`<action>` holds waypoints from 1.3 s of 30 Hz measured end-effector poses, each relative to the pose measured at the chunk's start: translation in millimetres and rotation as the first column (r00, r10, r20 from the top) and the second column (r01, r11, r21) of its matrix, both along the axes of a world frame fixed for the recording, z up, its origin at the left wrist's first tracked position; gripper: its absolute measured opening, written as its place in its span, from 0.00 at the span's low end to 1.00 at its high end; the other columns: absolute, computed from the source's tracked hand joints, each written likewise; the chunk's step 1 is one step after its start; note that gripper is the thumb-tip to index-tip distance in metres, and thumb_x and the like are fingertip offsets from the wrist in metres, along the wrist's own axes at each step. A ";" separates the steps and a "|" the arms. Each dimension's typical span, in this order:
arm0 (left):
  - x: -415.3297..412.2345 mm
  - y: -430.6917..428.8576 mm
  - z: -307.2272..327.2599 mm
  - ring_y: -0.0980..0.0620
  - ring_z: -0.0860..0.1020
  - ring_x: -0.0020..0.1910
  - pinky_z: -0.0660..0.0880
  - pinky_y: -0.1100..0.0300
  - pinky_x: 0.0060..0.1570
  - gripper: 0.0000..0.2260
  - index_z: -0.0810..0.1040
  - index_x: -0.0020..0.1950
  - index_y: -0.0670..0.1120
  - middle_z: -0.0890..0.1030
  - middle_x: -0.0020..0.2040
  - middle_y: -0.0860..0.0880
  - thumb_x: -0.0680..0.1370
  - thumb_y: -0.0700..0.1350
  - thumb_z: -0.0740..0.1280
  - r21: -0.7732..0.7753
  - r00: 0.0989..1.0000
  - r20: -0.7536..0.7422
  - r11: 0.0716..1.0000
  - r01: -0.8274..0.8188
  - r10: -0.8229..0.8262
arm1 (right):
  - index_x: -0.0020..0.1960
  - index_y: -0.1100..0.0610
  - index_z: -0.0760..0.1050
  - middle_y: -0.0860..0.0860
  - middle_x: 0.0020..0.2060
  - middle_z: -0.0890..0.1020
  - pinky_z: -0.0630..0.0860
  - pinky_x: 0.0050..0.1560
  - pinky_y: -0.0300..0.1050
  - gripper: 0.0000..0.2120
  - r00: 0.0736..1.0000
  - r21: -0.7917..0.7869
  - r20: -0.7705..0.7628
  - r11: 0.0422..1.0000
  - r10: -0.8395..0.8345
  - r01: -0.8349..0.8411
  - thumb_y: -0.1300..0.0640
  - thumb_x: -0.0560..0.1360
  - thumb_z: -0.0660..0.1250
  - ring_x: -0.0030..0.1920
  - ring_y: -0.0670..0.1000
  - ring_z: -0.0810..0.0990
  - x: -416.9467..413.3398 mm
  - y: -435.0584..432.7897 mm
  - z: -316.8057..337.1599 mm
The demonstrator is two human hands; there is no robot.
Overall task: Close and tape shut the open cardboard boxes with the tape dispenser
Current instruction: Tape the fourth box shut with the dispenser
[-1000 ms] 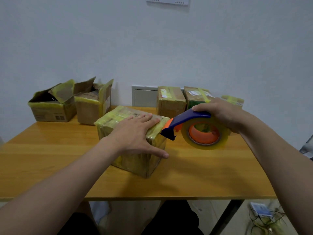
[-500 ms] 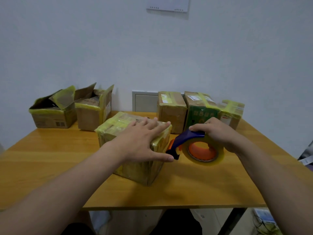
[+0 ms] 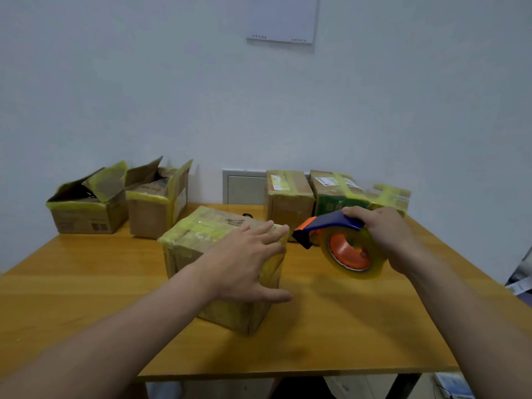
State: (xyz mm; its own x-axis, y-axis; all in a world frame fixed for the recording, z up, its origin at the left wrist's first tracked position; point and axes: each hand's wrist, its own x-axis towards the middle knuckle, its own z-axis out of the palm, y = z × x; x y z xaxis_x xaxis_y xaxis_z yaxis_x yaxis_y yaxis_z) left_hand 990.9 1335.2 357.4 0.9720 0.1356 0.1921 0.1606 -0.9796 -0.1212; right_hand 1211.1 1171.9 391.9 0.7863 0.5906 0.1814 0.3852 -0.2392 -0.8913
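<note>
Nearest me, my left hand lies flat with fingers spread on the top and right edge of the taped cardboard box, thumb stretched down along its right side. This box stands closed on the wooden table, wrapped in yellowish tape, a barcode label on its top. Just right of it, my right hand is wrapped around the blue handle of the tape dispenser, held tilted above the table; its orange-tipped cutting end points at the box's upper right corner, close beside it, though I cannot tell whether they touch. Farther back on the right, three sealed boxes stand in a row. At the far left, two open boxes stand side by side, flaps raised. Behind them, a white wall.
</note>
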 end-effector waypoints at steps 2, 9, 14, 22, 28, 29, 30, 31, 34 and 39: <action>-7.4 2.2 -6.4 0.55 0.56 0.82 0.57 0.50 0.81 0.39 0.69 0.79 0.53 0.60 0.83 0.55 0.77 0.76 0.56 -0.015 0.994 0.103 0.999 0.047 -0.045 | 0.34 0.63 0.76 0.61 0.30 0.73 0.67 0.34 0.51 0.25 0.999 0.035 -0.002 0.999 -0.032 0.032 0.41 0.74 0.73 0.32 0.59 0.72 -1.7 1.3 1.4; -10.1 -18.6 -7.9 0.56 0.55 0.82 0.46 0.60 0.77 0.35 0.69 0.78 0.54 0.59 0.83 0.56 0.78 0.74 0.57 -0.023 0.989 0.135 0.998 -0.051 0.054 | 0.33 0.63 0.78 0.54 0.28 0.74 0.65 0.39 0.50 0.23 0.995 0.249 -0.054 0.964 -0.087 0.098 0.45 0.76 0.72 0.34 0.55 0.71 -18.0 13.9 4.5; -16.0 -16.0 4.1 0.60 0.65 0.75 0.65 0.60 0.74 0.29 0.72 0.75 0.57 0.67 0.77 0.61 0.81 0.70 0.51 -0.259 0.973 0.207 0.965 -0.046 0.102 | 0.31 0.57 0.76 0.44 0.21 0.73 0.65 0.32 0.43 0.21 0.995 0.335 -0.083 0.939 -0.053 0.078 0.47 0.78 0.71 0.28 0.49 0.70 -29.7 25.8 2.7; -5.5 0.7 23.9 0.49 0.72 0.71 0.70 0.47 0.70 0.32 0.69 0.77 0.57 0.75 0.73 0.53 0.77 0.72 0.59 -0.498 0.823 0.283 0.809 -0.313 0.493 | 0.41 0.56 0.80 0.43 0.29 0.81 0.70 0.31 0.32 0.16 0.992 0.459 -0.101 0.880 -0.081 0.119 0.45 0.80 0.68 0.32 0.38 0.78 -43.0 44.6 0.1; 39.1 7.7 13.1 0.35 0.59 0.79 0.49 0.25 0.73 0.37 0.68 0.75 0.54 0.67 0.77 0.44 0.71 0.72 0.66 -0.345 0.792 -0.140 0.721 -0.601 0.594 | 0.43 0.56 0.81 0.44 0.31 0.83 0.72 0.29 0.32 0.15 0.986 0.503 -0.147 0.852 -0.078 0.142 0.46 0.80 0.67 0.30 0.40 0.80 -47.7 54.2 -5.7; 43.0 7.6 11.8 0.34 0.57 0.79 0.47 0.24 0.73 0.35 0.68 0.75 0.53 0.66 0.78 0.42 0.72 0.67 0.66 -0.346 0.787 -0.154 0.713 -0.609 0.597 | 0.43 0.57 0.82 0.44 0.31 0.83 0.72 0.30 0.33 0.16 0.986 0.500 -0.148 0.854 -0.081 0.145 0.46 0.80 0.67 0.31 0.40 0.80 -48.1 54.2 -6.9; 45.5 7.1 10.3 0.33 0.55 0.80 0.46 0.23 0.73 0.33 0.67 0.76 0.53 0.64 0.79 0.41 0.74 0.64 0.66 -0.340 0.785 -0.163 0.713 -0.613 0.597 | 0.44 0.58 0.82 0.45 0.32 0.83 0.72 0.32 0.35 0.16 0.986 0.497 -0.148 0.856 -0.081 0.145 0.46 0.80 0.67 0.32 0.41 0.81 -47.7 54.0 -8.7; 46.6 6.6 8.7 0.32 0.54 0.80 0.45 0.23 0.73 0.32 0.66 0.77 0.53 0.62 0.80 0.41 0.76 0.63 0.66 -0.332 0.787 -0.170 0.718 -0.612 0.593 | 0.45 0.59 0.82 0.47 0.34 0.83 0.73 0.32 0.35 0.17 0.985 0.495 -0.153 0.856 -0.079 0.145 0.46 0.80 0.67 0.32 0.41 0.81 -48.0 53.0 -9.7; 44.7 6.5 8.8 0.33 0.56 0.80 0.48 0.25 0.74 0.35 0.65 0.77 0.54 0.63 0.80 0.42 0.74 0.68 0.65 -0.311 0.793 -0.160 0.732 -0.606 0.588 | 0.47 0.61 0.82 0.49 0.35 0.83 0.71 0.27 0.29 0.17 0.984 0.506 -0.164 0.850 -0.072 0.147 0.47 0.81 0.67 0.29 0.38 0.80 -48.9 50.3 -11.9; 51.1 16.4 22.6 0.37 0.63 0.75 0.63 0.32 0.71 0.45 0.67 0.75 0.53 0.67 0.76 0.42 0.68 0.82 0.59 -0.273 0.762 -0.065 0.723 -0.635 0.645 | 0.49 0.60 0.83 0.49 0.37 0.84 0.73 0.31 0.33 0.16 0.983 0.510 -0.176 0.849 -0.054 0.138 0.46 0.81 0.67 0.36 0.43 0.82 -52.7 51.5 -15.2</action>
State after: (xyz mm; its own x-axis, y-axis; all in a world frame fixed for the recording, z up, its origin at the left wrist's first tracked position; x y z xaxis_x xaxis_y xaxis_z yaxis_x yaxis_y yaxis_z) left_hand 1042.0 1351.7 380.0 0.6293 0.7726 0.0841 0.7600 -0.6344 0.1410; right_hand 1158.4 1223.4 376.7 0.8763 0.3638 0.3159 0.2374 0.2444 -0.9402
